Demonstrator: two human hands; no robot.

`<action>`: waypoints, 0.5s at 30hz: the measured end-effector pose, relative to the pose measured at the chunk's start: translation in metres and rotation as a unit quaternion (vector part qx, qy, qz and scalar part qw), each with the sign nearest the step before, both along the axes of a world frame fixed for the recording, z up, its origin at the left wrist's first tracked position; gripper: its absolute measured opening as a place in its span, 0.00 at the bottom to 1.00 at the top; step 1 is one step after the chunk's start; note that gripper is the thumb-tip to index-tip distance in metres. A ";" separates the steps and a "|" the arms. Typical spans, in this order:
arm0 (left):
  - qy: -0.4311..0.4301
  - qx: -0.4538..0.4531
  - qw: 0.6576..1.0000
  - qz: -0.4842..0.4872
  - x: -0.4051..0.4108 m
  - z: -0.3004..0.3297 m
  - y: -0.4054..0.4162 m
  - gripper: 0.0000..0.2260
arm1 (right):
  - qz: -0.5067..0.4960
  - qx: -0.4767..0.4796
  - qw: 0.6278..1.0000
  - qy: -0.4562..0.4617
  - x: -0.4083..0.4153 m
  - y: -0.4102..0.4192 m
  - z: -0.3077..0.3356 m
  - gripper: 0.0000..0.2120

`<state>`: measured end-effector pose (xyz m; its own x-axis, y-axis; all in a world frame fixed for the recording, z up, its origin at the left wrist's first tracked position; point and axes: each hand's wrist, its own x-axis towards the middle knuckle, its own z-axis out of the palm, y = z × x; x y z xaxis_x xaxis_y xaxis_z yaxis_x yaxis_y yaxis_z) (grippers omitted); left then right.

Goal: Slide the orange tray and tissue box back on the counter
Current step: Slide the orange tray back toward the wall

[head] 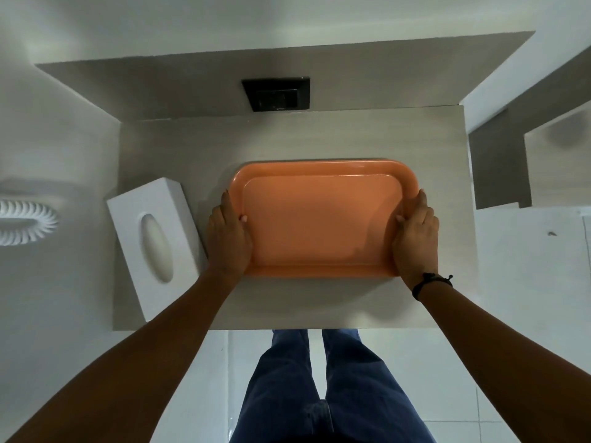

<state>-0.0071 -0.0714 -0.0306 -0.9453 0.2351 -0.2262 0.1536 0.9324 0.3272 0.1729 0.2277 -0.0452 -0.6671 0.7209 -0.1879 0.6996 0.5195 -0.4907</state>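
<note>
The counter (179, 145) fills mid-frame, its upper part bare. The orange tray (319, 219) lies at centre, the left hand (228, 238) and right hand (415, 238) gripping its short sides. This looks like the tray step: push it up-frame. The tissue box (156, 241) waits at left, untouched.

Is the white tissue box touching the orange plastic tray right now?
Apart. In the head view the left hand sits between the white tissue box and the orange plastic tray, with grey counter visible between them.

Head camera looks steeply down, close over the counter (319, 139).
</note>
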 end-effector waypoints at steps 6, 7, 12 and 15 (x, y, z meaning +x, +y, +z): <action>0.067 -0.037 0.996 -0.041 0.013 0.010 0.000 0.30 | 0.032 0.165 0.984 -0.052 0.005 -0.008 0.006 0.37; 0.084 -0.031 0.993 -0.078 0.021 0.011 -0.001 0.30 | 0.064 0.191 0.978 -0.049 0.010 -0.013 0.009 0.37; 0.115 -0.004 0.965 -0.237 0.075 0.001 -0.010 0.33 | 0.258 0.214 0.941 -0.035 0.039 -0.054 0.008 0.42; 0.096 -0.037 0.964 -0.244 0.091 -0.007 -0.016 0.36 | 0.277 0.209 0.935 -0.068 0.045 -0.069 0.003 0.43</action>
